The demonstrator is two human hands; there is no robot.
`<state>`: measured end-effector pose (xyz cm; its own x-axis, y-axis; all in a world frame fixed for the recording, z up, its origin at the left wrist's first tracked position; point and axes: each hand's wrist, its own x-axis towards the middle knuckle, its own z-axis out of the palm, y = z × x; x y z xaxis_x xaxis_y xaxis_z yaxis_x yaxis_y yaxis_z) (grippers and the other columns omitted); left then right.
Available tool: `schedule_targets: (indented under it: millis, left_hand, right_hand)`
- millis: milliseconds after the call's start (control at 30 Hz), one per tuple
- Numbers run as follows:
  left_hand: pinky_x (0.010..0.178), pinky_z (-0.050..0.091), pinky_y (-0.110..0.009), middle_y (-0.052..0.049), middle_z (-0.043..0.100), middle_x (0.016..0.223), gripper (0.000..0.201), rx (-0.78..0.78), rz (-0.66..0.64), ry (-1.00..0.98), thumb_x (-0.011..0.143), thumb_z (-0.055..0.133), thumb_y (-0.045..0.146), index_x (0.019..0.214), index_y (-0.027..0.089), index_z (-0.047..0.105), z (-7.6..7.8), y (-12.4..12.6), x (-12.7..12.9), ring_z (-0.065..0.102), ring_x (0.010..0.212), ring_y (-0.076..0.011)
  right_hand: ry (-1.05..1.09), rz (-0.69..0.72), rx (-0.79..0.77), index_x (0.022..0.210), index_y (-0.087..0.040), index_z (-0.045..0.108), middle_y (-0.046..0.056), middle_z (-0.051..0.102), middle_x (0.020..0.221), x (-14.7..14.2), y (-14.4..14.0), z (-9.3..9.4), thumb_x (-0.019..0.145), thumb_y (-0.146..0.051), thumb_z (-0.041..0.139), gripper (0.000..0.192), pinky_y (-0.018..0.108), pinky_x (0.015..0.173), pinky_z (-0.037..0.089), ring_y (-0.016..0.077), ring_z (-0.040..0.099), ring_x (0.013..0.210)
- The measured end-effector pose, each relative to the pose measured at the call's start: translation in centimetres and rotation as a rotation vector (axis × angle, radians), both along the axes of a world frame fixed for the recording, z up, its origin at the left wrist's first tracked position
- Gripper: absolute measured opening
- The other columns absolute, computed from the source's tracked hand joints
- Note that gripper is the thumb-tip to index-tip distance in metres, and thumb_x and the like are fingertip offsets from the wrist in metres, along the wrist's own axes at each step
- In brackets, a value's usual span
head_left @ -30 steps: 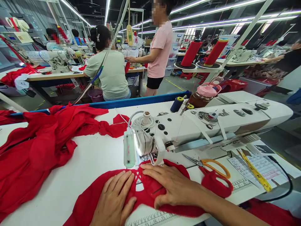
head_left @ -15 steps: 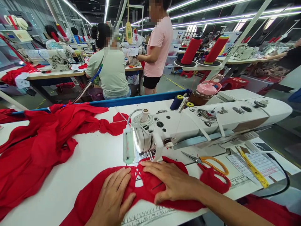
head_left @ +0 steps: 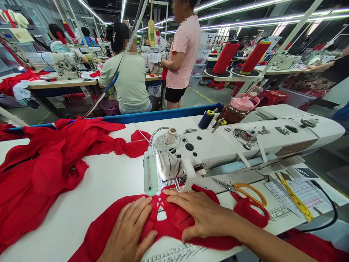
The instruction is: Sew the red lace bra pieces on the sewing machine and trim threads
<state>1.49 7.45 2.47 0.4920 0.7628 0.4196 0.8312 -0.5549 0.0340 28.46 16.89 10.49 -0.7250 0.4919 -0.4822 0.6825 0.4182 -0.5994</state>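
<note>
We are pressing a red garment piece [head_left: 174, 225] flat on the white table [head_left: 109, 182], feeding it under the sewing machine [head_left: 218, 145], it seems. Our left hand [head_left: 128, 233] and right hand [head_left: 201, 214] are both lying spread, palms down, gripping nothing. The piece is running left to right along the near table edge, its cut-out part pointing toward the needle. Next, we judge, we need steady, even guiding.

The red fabric [head_left: 174, 225] lies flat, a strappy cut-out at its middle, just in front of the sewing machine [head_left: 218, 149], its edge beneath the machine's head.
</note>
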Motion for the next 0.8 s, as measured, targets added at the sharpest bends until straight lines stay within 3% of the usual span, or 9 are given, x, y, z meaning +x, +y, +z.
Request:
schedule_targets:
  millis: [233, 667, 800]
  left_hand:
    - [0.101, 0.048, -0.035, -0.006, 0.063, 0.139, 0.048, 0.01, -0.007, 0.003, 0.094, 0.06, 0.041, 0.135, 0.016, 0.055, 0.02, 0.14, 0.04, 0.058, 0.125, -0.0238]
    - [0.099, 0.05, -0.036, -0.006, 0.064, 0.138, 0.048, 0.01, -0.008, -0.02, 0.095, 0.059, 0.039, 0.135, 0.016, 0.055, 0.32, 0.15, 0.12, 0.058, 0.125, -0.0238]
    - [0.099, 0.052, -0.04, -0.007, 0.06, 0.142, 0.039, -0.028, -0.031, -0.032, 0.094, 0.061, 0.034, 0.13, 0.021, 0.059, 0.44, 0.17, 0.03, 0.056, 0.128, -0.0256]
  right_hand:
    - [0.018, 0.003, 0.021, 0.153, -0.023, 0.042, 0.008, 0.026, 0.164, 0.07, -0.02, -0.28, 0.075, -0.055, 0.076, 0.091, 0.058, 0.12, 0.021, 0.038, 0.029, 0.147]
    - [0.011, 0.008, 0.007, 0.153, -0.023, 0.041, 0.007, 0.024, 0.165, -0.06, 0.03, 0.06, 0.074, -0.06, 0.075, 0.094, 0.055, 0.122, 0.017, 0.0378, 0.025, 0.149]
    - [0.01, 0.012, 0.011, 0.154, -0.023, 0.04, 0.007, 0.023, 0.165, -0.03, -0.01, -0.04, 0.075, -0.059, 0.075, 0.094, 0.055, 0.121, 0.018, 0.0375, 0.026, 0.149]
